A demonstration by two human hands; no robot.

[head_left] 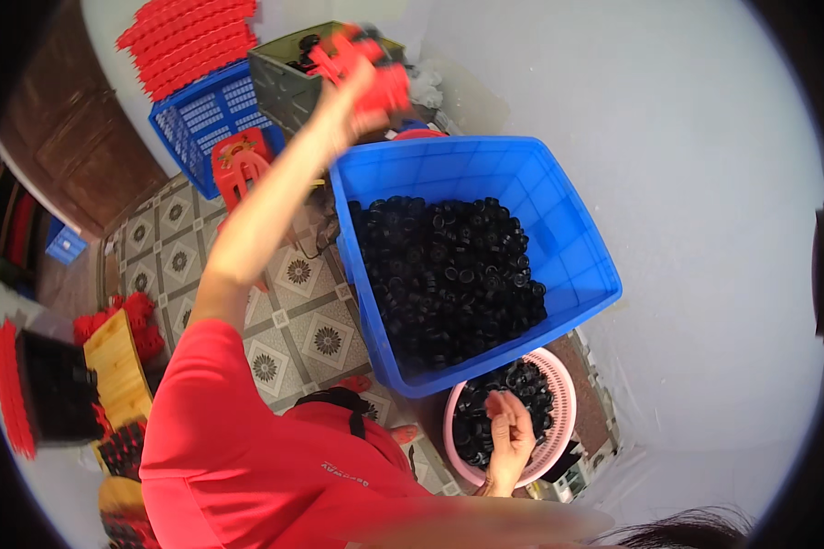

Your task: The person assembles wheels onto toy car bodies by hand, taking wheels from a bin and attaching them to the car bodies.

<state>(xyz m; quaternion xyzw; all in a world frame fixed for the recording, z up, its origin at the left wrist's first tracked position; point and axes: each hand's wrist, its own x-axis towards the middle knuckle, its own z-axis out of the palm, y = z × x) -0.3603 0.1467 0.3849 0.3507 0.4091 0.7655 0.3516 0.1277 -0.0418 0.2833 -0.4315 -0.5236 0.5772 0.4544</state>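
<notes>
My left hand (341, 110) is stretched far out, blurred by motion, gripping a red plastic piece (389, 89) with dark parts on it. It is beside a dark green crate (288, 96) with black items inside. Small black round plastic parts (449, 274) fill much of a large blue bin (568, 238) in front of me. At the near right, my right hand (513, 444) hovers over a pink basket (566, 403) holding more black parts (471, 416). Its fingers are pinched together; what they hold, if anything, I cannot make out.
Red plastic pieces (188, 46) are stacked above a blue slatted crate (201, 114) at the far left, next to a red stool (238, 160). A wooden board (119, 366) and a black container (57, 384) are at the left. The wall (705, 229) bounds the right side.
</notes>
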